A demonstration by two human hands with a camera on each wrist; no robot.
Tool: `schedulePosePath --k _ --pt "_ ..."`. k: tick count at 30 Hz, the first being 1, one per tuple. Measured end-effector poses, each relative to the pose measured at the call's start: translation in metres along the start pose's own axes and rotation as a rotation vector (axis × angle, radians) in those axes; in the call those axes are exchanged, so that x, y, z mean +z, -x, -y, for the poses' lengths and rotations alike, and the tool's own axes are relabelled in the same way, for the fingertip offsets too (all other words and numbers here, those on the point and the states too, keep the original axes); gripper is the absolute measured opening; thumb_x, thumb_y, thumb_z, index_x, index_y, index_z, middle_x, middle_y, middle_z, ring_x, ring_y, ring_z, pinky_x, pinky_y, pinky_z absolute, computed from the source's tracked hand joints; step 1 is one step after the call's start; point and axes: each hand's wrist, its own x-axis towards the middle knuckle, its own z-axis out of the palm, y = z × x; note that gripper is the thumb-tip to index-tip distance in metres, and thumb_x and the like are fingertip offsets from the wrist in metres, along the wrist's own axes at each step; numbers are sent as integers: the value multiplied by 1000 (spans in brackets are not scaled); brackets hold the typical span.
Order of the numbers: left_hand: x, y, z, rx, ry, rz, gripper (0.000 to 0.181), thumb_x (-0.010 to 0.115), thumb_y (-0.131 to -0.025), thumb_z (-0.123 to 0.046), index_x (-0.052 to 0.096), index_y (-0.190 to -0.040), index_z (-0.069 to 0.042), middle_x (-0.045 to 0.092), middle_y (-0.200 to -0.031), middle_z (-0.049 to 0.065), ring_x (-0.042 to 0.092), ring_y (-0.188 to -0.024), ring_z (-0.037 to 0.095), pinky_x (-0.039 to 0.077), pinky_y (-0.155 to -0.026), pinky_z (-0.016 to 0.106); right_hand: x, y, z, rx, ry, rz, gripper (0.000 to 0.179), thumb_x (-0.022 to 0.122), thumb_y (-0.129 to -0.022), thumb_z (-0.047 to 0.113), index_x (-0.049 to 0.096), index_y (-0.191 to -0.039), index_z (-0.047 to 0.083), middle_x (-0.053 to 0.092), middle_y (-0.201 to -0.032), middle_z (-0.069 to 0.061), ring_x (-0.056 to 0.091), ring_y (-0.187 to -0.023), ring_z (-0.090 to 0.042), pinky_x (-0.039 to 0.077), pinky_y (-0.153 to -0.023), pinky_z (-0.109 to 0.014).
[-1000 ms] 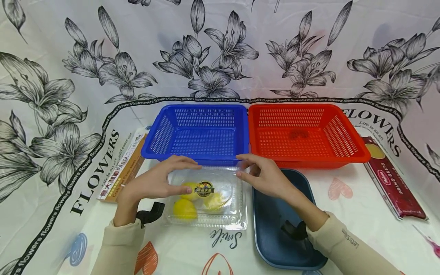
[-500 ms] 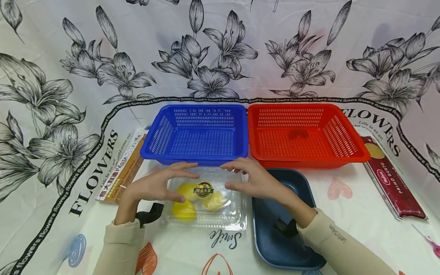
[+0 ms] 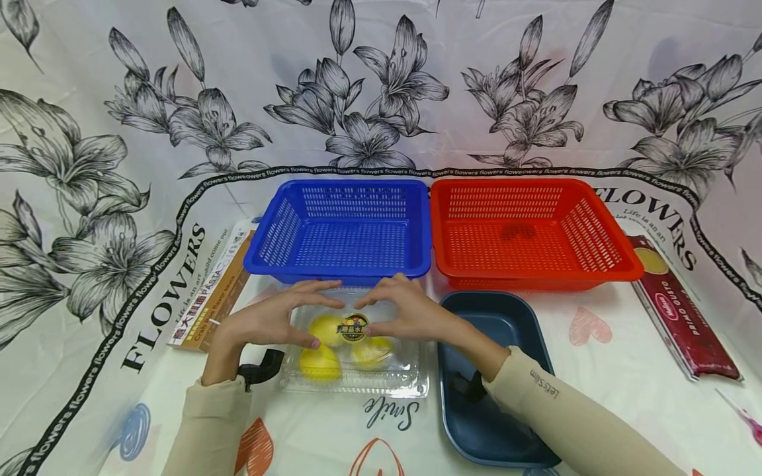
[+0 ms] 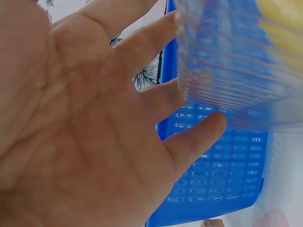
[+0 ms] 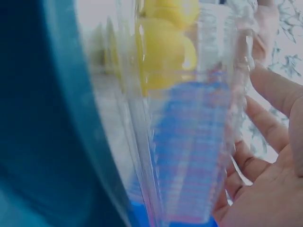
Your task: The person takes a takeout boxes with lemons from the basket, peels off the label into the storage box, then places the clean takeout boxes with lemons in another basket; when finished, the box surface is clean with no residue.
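Note:
A clear plastic clamshell box (image 3: 409, 373) with a round dark label (image 3: 354, 328) on its lid lies in front of the blue basket. Inside it are several yellow, lemon-like fruits (image 3: 319, 362). My left hand (image 3: 262, 322) is at the box's left side, its thumb over the lid; the left wrist view shows the palm spread and the fingertips right at the ribbed wall (image 4: 222, 90). Over the lid's right half is my right hand (image 3: 411, 311), fingers loosely bent and thumb beside the label. In the right wrist view its fingers (image 5: 265, 123) overlap the box's edge.
Behind the box stand a blue basket (image 3: 351, 270) and a red basket (image 3: 536, 274), side by side. A dark blue tray (image 3: 500, 443) is under my right forearm. A pasta box (image 3: 214, 291) lies at the left, a red pasta packet (image 3: 678, 311) at the right.
My right hand has moved left, from the box's right edge to over its lid near the label. The left hand has shifted only slightly; the box stays in place.

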Motion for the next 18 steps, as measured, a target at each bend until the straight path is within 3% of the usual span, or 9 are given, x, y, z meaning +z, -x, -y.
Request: schedulePosePath --k 8,18 --pt "0 1 1 -13 -2 -3 63 86 -81 -21 63 -139 -22 35 -166 5 23 -155 42 30 -114 73 5 -9 6 58 72 32 43 84 -84 33 74 -125 24 68 -114 -4 46 -106 -21 29 -84 -40" --pt "1 1 2 -15 6 -4 63 86 -81 -22 63 -139 -20 35 -166 4 24 -155 40 31 -113 73 9 -9 9 84 122 32 42 85 -83 33 76 -123 25 64 -103 -5 42 -98 -18 25 -80 -37"
